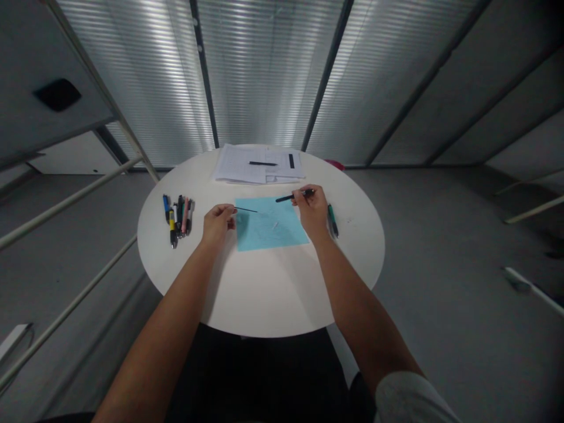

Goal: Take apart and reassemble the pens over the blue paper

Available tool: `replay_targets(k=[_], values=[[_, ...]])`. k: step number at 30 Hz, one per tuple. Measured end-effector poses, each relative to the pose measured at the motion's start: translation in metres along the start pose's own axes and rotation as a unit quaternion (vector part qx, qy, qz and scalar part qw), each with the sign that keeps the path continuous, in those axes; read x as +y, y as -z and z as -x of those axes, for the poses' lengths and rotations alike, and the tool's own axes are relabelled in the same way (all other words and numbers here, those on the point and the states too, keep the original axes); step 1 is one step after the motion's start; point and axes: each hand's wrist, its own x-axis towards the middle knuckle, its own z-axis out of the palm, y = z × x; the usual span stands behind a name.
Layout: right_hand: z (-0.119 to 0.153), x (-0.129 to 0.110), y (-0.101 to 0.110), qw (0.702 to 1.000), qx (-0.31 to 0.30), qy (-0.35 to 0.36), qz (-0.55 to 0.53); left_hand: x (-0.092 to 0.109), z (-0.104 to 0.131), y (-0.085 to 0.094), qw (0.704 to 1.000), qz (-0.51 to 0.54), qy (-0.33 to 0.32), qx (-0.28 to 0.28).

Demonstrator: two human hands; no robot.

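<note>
My left hand [218,223] pinches one end of a thin dark pen refill [247,210], which points right over the left part of a light blue sheet [264,238]. Above the sheet's upper right corner, my right hand [312,211] grips a black pen body [285,198], its narrow end directed left toward the refill. The two pieces are apart. On the middle of the sheet lies a small pale piece [275,225], too small to make out. Just right of my right hand, a green and black pen [332,221] rests on the white table.
The round white table [268,299] holds a cluster of several pens [178,217] at the left. At its back lies a stack of papers [238,164] with a black pen [263,164] on top. Pale metal rails [74,200] stand to the left, and a ribbed translucent wall [264,76] rises behind.
</note>
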Motion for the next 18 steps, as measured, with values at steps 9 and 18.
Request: replay_targets(k=[9,18], values=[[0.008,0.018,0.003,0.934,-0.212,0.063,0.280,-0.003,0.002,-0.003,0.997,-0.060,-0.020,-0.053],[0.018,-0.005,-0.007,0.919,-0.272,0.079,0.274,0.004,0.013,-0.011,0.989,-0.071,-0.044,-0.119]])
